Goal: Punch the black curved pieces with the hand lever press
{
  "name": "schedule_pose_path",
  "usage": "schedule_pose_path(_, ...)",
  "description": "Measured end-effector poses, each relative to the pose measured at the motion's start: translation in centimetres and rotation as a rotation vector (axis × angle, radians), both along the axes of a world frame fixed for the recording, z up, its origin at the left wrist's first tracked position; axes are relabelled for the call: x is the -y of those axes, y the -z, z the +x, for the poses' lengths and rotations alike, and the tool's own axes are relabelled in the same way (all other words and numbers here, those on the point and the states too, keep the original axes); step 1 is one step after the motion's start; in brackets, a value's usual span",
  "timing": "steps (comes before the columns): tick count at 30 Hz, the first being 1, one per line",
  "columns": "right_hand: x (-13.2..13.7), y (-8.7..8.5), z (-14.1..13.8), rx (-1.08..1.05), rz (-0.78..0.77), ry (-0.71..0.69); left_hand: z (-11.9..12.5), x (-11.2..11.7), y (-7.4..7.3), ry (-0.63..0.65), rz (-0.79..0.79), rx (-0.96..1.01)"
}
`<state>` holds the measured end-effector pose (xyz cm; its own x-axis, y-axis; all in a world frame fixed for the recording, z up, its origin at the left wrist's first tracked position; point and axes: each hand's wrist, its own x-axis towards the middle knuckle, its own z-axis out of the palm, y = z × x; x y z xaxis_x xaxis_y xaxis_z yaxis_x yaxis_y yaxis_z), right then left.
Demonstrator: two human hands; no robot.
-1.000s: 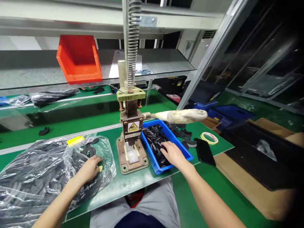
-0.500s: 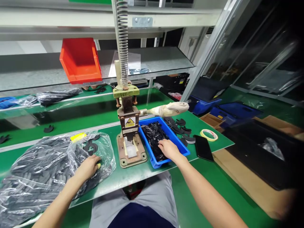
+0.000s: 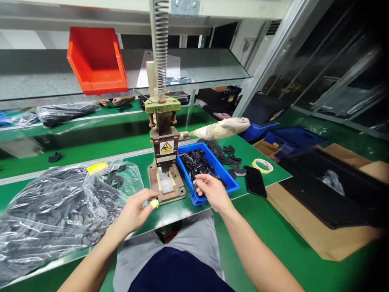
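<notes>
My right hand (image 3: 212,190) is closed in a pinch on a small black clip-like piece (image 3: 195,185), held over the near end of a blue bin (image 3: 223,172). Many similar black pieces (image 3: 197,160) fill the bin. By the near left corner of a hand press (image 3: 165,140), my left hand (image 3: 136,209) has its thumb, wrapped in yellow, and fingers drawn together. What it may hold is hidden. The press base (image 3: 153,184) carries a pale block (image 3: 166,182) beneath the ram. To the left lies a clear plastic bag (image 3: 60,211) full of dark curved pieces.
The press lever (image 3: 221,129), wrapped in cloth, juts right above the bin. Loose curved pieces (image 3: 232,156), a tape roll (image 3: 262,165) and a black phone (image 3: 255,181) lie right of it. A red bin (image 3: 97,61) hangs behind. Another person's hands (image 3: 114,101) work beyond the shelf.
My left hand has moved right from the plastic bag to the press base. My right hand has risen from among the pieces in the bin with a small black piece. The view has shifted slightly.
</notes>
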<state>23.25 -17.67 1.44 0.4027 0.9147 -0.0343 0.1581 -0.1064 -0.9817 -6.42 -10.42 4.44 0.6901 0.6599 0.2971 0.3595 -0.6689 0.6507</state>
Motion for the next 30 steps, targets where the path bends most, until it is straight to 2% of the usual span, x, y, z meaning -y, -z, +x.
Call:
schedule_pose_path(4,1.4,-0.1,-4.3,-0.281,0.071,-0.102,3.3,2.4,-0.6,0.086,-0.103,0.197)
schedule_pose_path(7,2.0,-0.1,-6.1,-0.401,0.093,-0.12,4.7,3.1,-0.1,0.094,-0.178,0.296)
schedule_pose_path(11,2.4,0.3,-7.1,-0.455,0.098,-0.107,5.5,3.4,1.0,0.054,-0.212,0.35)
schedule_pose_path(15,2.7,0.6,-7.6,-0.435,0.08,-0.104,5.3,3.3,1.9,-0.011,-0.325,0.405)
schedule_pose_path(20,2.7,0.9,-8.0,-0.371,0.067,-0.126,4.7,3.2,2.7,-0.047,-0.271,0.385)
schedule_pose_path(23,2.8,1.2,-8.1,-0.296,0.083,-0.132,4.5,3.2,3.4,-0.109,-0.357,0.406)
schedule_pose_path(25,2.9,1.4,-8.0,-0.228,0.102,-0.129,4.4,3.2,3.6,-0.105,-0.394,0.406)
schedule_pose_path(30,3.3,1.9,-7.8,-0.056,0.173,-0.115,4.3,3.3,3.3,-0.062,-0.261,0.439)
